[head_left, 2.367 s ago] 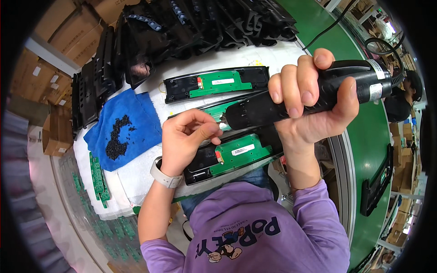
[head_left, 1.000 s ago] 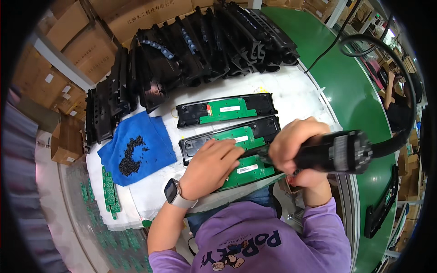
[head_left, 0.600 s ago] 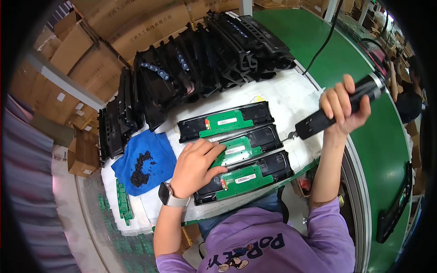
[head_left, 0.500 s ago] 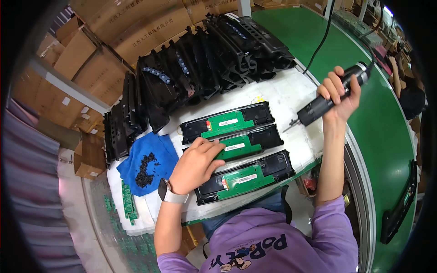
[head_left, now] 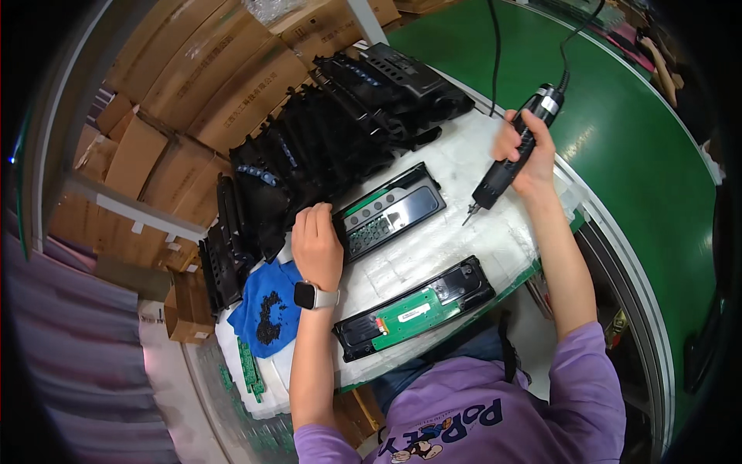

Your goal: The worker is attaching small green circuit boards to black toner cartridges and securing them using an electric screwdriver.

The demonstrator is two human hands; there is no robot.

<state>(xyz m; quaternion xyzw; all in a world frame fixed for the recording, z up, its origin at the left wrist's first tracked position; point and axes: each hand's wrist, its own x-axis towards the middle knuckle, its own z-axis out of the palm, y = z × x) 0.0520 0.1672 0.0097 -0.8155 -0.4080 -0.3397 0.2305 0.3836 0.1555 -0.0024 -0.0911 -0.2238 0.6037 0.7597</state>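
Note:
My left hand (head_left: 316, 251) has its fingers together over the left end of a black panel (head_left: 410, 210), gripping it. This panel lies face up, showing round grey buttons, a keypad and a glossy display; a green strip peeks out along its far edge. My right hand (head_left: 535, 166) is wrapped round a black corded electric screwdriver (head_left: 495, 184), its bit pointing down to the left, apart from the panels. Nearer to me, a second black panel (head_left: 456, 288) lies back up, with a green circuit board (head_left: 425, 315) in it.
Dark screws (head_left: 269, 329) lie heaped on a blue cloth (head_left: 251, 298) at left, beside small green circuit boards (head_left: 249, 371). Black housings (head_left: 309, 139) stand in a row at the back, before cardboard boxes (head_left: 239, 100). A green work surface (head_left: 610, 162) curves along the right.
My left hand has moved up and left; the middle panel now appears turned face up over the far one. The screwdriver has come left and tilted more steeply. The whole view has shifted.

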